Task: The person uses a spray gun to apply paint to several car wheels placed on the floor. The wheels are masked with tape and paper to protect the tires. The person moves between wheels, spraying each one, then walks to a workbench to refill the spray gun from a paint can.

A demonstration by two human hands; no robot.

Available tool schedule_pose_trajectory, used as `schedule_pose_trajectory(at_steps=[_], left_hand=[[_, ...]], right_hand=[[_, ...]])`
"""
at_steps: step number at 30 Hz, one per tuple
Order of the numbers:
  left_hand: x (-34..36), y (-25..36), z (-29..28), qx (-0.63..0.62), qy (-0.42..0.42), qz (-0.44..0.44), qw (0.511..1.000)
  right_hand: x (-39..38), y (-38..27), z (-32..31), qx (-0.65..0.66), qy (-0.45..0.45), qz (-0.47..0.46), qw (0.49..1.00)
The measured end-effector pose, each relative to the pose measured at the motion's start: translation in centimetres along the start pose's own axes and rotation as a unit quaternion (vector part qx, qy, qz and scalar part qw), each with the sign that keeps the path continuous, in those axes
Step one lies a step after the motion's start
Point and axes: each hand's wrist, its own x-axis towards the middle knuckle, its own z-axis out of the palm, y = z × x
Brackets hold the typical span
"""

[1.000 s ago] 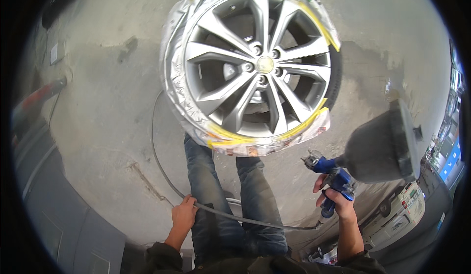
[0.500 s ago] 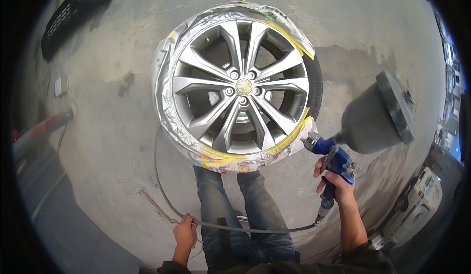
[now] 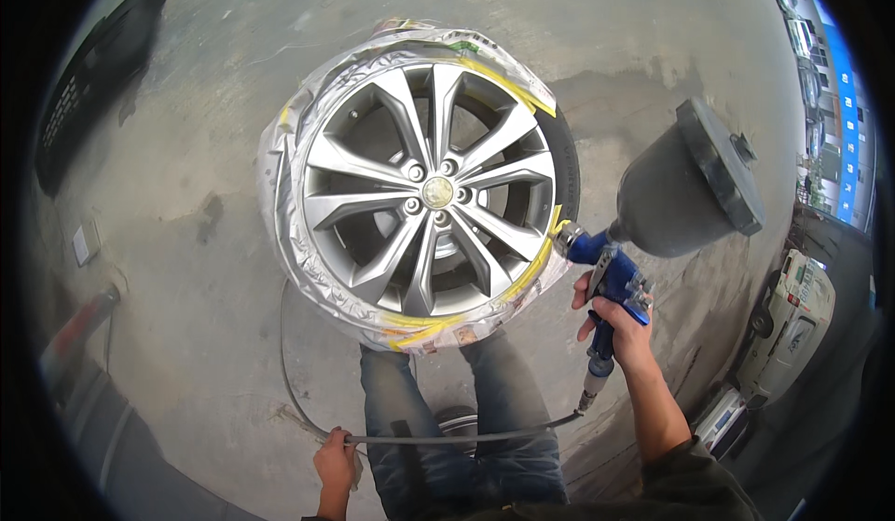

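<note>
A grey alloy wheel [image 3: 429, 195] lies flat in front of my legs, its tyre wrapped in masking paper and yellow tape [image 3: 522, 88]. My right hand [image 3: 620, 321] grips a blue spray gun [image 3: 611, 279] with a large dark grey cup [image 3: 685, 185] on top; the nozzle points at the wheel's right rim. My left hand [image 3: 336, 460] is closed around the grey air hose [image 3: 466, 437], which runs across my jeans to the base of the gun.
Grey concrete floor [image 3: 186, 195] all around. A black car part [image 3: 89, 83] lies at the upper left. A white vehicle [image 3: 788, 325] stands at the right. The hose loops [image 3: 284, 353] on the floor left of my legs.
The spray gun has come closer to the wheel's right rim. The view has shifted so the wheel sits lower and more central. My left hand still holds the hose.
</note>
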Motion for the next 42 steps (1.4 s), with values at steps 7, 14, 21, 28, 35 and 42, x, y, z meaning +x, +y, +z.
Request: schedule_pose_trajectory(at_steps=[7,14,21,28,35,42], left_hand=[[-0.5,0.8,1.3,0.009,0.001,-0.081,0.997],[-4.5,10.5,9.5,-0.001,-0.003,-0.164,0.987],[-3.3,18.9,14.4,0.008,-0.032,-0.196,0.980],[-3.0,18.9,15.3,0.055,-0.044,-0.244,0.967],[-2.7,18.9,14.6,0.041,-0.046,-0.262,0.963],[-2.7,18.5,14.8,-0.001,-0.042,-0.246,0.968]], right_hand=[[8.5,-0.6,-0.9,0.026,0.006,-0.049,0.998],[17.3,-0.9,-7.4,0.033,-0.104,0.012,0.994],[24.0,-2.2,-13.7,0.010,-0.012,0.004,1.000],[30.1,-2.2,-11.6,0.098,-0.073,0.020,0.992],[33.7,-2.5,-7.8,0.059,-0.052,0.061,0.995],[34.3,-3.0,-6.5,0.106,-0.087,0.036,0.990]])
